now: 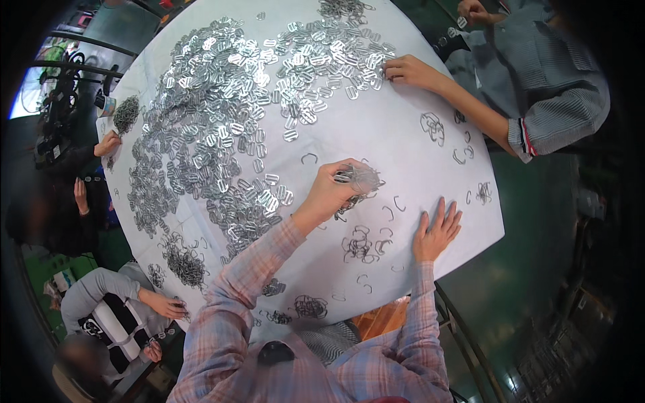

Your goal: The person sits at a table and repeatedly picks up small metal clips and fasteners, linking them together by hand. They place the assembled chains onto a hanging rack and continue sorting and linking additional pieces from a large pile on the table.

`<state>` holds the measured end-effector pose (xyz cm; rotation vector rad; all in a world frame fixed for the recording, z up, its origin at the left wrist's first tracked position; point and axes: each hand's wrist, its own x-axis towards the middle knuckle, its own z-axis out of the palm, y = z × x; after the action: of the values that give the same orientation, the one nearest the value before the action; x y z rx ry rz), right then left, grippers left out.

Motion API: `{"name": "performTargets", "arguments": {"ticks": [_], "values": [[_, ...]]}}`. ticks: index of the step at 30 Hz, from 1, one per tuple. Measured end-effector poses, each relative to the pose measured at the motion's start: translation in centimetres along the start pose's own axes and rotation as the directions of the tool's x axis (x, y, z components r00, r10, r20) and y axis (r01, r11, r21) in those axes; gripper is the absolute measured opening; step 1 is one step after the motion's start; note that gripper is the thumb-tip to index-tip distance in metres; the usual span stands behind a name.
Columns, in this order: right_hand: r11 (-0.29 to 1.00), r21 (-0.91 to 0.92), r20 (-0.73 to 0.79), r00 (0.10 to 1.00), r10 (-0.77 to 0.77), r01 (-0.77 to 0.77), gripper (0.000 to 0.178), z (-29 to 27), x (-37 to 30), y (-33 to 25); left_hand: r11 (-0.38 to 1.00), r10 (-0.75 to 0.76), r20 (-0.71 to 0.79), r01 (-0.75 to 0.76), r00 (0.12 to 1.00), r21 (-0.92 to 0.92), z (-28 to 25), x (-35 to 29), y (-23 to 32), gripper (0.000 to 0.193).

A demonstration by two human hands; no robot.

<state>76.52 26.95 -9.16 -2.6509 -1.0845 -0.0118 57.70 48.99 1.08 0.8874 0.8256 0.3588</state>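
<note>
My left hand (329,191) is closed round a see-through container (366,177), seemingly a clear plastic cup, tilted over the table. Dark bent wire pieces show in it and beneath its rim; its exact shape is blurred. My right hand (438,232) rests on the white tabletop (463,225) with fingers spread, holding nothing. Between and below my hands is a loose cluster of C-shaped wire clips (361,244), with single clips scattered around it. Left of my left hand spreads a big heap of flat silver slotted buckles (222,127).
Across the table at right, a person's hand (406,72) touches the buckles. At left, another person's hand (164,305) lies by the table edge near a wire clip pile (185,260). A third worker's hand (107,143) is beside another pile (126,114). More clips (311,307) lie near my body.
</note>
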Motion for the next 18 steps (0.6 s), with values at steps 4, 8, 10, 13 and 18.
{"name": "performTargets", "arguments": {"ticks": [4,8,10,13,18], "values": [[1.0,-0.002,0.005,1.0,0.001,-0.001,0.055,-0.1,0.3,-0.2,0.995,-0.047,0.001,0.047,0.999,0.093,-0.6,0.8,-1.9,0.027],[1.0,0.0,0.011,1.0,-0.002,0.002,0.055,-0.2,0.3,-0.3,0.966,-0.257,-0.084,0.257,0.963,-0.015,-1.5,1.1,-2.8,0.028],[1.0,-0.008,0.01,1.0,-0.007,0.007,0.055,-0.1,0.4,-0.1,0.947,-0.319,-0.08,0.313,0.944,-0.077,-1.7,1.7,0.1,0.028],[1.0,-0.028,0.005,1.0,-0.008,0.008,0.055,0.4,0.3,0.2,0.986,-0.164,-0.05,0.162,0.985,-0.048,-2.1,5.7,8.0,0.026],[0.999,-0.048,0.011,1.0,-0.008,0.008,0.056,0.2,0.3,0.3,0.942,0.297,-0.014,-0.291,0.955,0.165,-4.5,19.6,20.7,0.019]]}}
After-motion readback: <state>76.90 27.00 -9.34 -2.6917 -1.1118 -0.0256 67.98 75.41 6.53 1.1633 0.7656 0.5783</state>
